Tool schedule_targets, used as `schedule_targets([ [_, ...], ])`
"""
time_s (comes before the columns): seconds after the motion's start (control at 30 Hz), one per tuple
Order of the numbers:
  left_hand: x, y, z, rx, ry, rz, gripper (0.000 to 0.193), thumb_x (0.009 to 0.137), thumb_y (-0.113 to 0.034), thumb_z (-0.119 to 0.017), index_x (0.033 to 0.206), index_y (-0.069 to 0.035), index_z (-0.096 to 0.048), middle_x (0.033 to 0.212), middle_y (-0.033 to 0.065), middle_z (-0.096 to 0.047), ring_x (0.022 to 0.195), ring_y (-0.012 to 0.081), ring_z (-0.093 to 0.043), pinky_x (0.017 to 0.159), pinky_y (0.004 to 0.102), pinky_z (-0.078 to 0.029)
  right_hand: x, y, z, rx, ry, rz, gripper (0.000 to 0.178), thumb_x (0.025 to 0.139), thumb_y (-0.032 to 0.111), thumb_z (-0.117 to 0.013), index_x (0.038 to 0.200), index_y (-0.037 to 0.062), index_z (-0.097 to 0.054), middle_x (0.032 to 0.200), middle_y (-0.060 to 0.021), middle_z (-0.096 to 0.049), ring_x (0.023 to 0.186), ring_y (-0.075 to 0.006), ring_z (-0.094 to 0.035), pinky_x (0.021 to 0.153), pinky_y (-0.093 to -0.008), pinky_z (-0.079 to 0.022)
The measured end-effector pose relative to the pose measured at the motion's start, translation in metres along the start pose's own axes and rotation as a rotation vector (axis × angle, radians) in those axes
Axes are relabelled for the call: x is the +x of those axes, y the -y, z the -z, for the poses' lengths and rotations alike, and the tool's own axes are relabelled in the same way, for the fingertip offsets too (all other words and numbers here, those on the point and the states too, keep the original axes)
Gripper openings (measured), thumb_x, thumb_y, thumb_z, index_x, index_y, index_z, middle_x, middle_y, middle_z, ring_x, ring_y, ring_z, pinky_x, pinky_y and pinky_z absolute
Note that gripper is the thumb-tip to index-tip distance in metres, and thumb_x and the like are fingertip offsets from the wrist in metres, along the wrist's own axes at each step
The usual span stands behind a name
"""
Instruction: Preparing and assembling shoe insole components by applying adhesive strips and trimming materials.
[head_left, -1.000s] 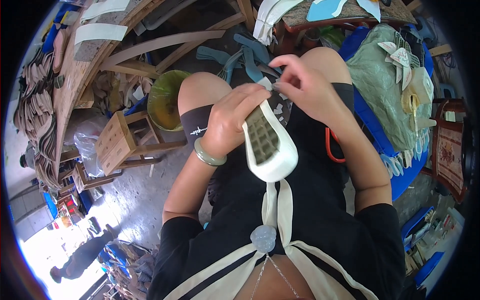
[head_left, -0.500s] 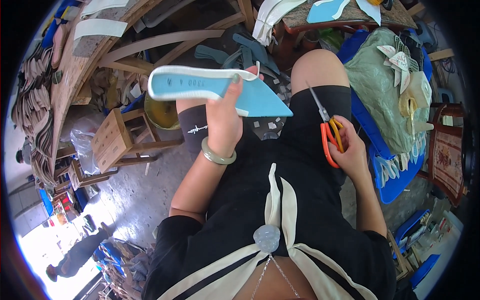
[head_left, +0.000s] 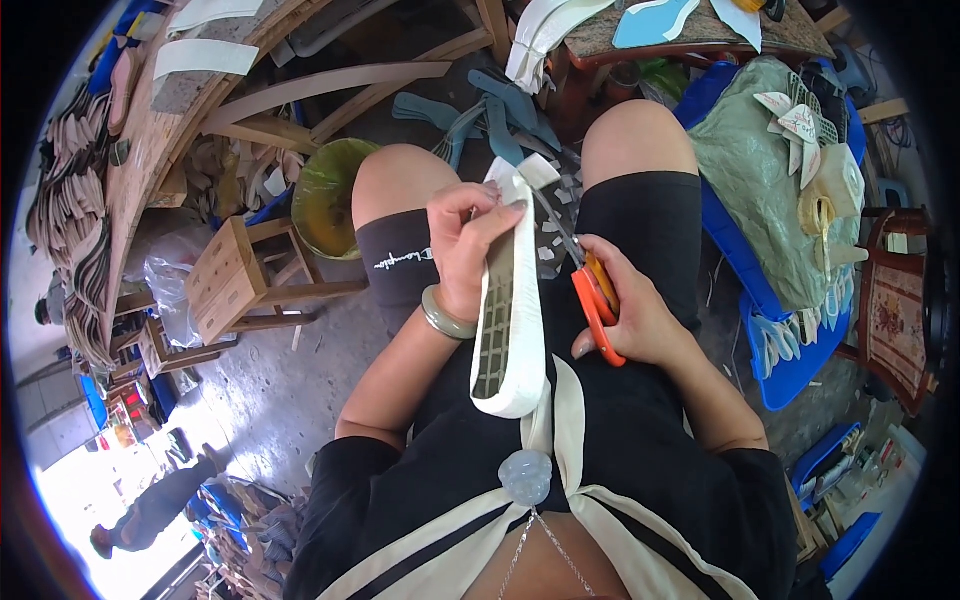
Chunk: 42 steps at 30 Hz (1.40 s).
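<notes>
My left hand (head_left: 462, 245) pinches a shoe insole (head_left: 520, 320) with a thick white edge band; its grid-patterned grey-green face shows, and the rounded end points toward my body. At the far end, beyond my fingers, a short white end piece (head_left: 540, 171) sticks out. My right hand (head_left: 640, 315) is closed round the orange and yellow handles of a pair of scissors (head_left: 598, 312). The blades reach up beside the far end of the insole, close to the white end piece. Whether they touch it I cannot tell.
Blue insoles (head_left: 505, 105) lie on the floor ahead, near scattered white scraps. A yellow-green bin (head_left: 333, 190) and a wooden stool (head_left: 225, 285) stand at left. On the right are a grey-green sack (head_left: 740, 160) and a blue tray (head_left: 790, 375) with insoles. Someone (head_left: 155, 505) is in the background.
The insole has turned from its blue face to its grid face, and from lying crosswise to pointing toward me. My right hand has brought the scissors left, to its far end.
</notes>
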<state>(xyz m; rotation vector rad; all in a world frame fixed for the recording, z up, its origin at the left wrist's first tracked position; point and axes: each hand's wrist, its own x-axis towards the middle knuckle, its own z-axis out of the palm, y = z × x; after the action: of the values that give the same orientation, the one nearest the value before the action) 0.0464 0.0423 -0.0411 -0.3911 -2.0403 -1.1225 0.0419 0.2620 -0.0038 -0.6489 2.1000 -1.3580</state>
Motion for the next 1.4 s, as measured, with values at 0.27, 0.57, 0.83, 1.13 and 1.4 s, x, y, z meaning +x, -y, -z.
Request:
schedule_targets([
  [0.27,0.02,0.001,0.022,-0.353,0.212,0.625,0.019,0.087,-0.01,-0.06,0.104,-0.002,-0.058,0.097,0.0085,-0.057,0.087,0.0195,-0.056,0.083,0.0305,-0.045,-0.009,-0.015,0.015,0.253,-0.003,-0.125,0.062,0.073,-0.004,-0.072,0.13,0.003,-0.048,0.096,-0.0009,-0.055,0.081,-0.0041,-0.052,0.074,-0.0193,-0.044],
  [0.57,0.032,0.005,0.006,-1.151,0.122,1.238,0.035,0.093,-0.024,-0.055,0.115,0.003,-0.051,0.112,0.0205,-0.061,0.104,0.0345,-0.061,0.09,0.0412,-0.05,-0.002,-0.036,0.058,-0.749,-0.553,-0.02,0.049,0.078,0.017,-0.07,0.124,0.007,-0.054,0.078,-0.0125,-0.059,0.068,-0.027,-0.061,0.063,-0.0356,-0.051],
  [0.83,0.031,-0.004,-0.015,-0.877,0.062,1.169,0.024,0.088,-0.017,-0.063,0.106,0.0,-0.059,0.095,0.006,-0.064,0.082,0.012,-0.062,0.073,0.0266,-0.052,0.024,0.017,0.059,-0.994,-0.456,-0.125,0.033,0.086,0.028,-0.062,0.11,0.0072,-0.063,0.075,-0.0138,-0.062,0.07,-0.0332,-0.062,0.061,-0.0384,-0.049],
  [1.13,0.055,-0.007,-0.003,-1.168,-0.022,1.063,0.041,0.093,-0.025,-0.056,0.122,0.003,-0.048,0.105,0.0148,-0.062,0.095,0.0231,-0.062,0.084,0.0376,-0.051,0.072,-0.013,-0.021,0.335,-0.314,0.006,0.029,0.097,0.024,-0.051,0.09,-0.0016,-0.063,0.065,-0.0001,-0.056,0.059,-0.0048,-0.049,0.053,-0.0234,-0.04],
  [1.4,0.091,0.008,0.045,-0.684,0.433,1.05,0.033,0.095,-0.034,-0.051,0.102,-0.002,-0.056,0.08,0.0066,-0.063,0.07,0.0154,-0.062,0.066,0.0279,-0.051,0.113,0.017,0.016,0.331,-0.119,0.081,0.043,0.099,0.034,-0.038,0.12,0.0019,-0.058,0.078,0.0006,-0.055,0.063,-0.0067,-0.053,0.057,-0.019,-0.04],
])
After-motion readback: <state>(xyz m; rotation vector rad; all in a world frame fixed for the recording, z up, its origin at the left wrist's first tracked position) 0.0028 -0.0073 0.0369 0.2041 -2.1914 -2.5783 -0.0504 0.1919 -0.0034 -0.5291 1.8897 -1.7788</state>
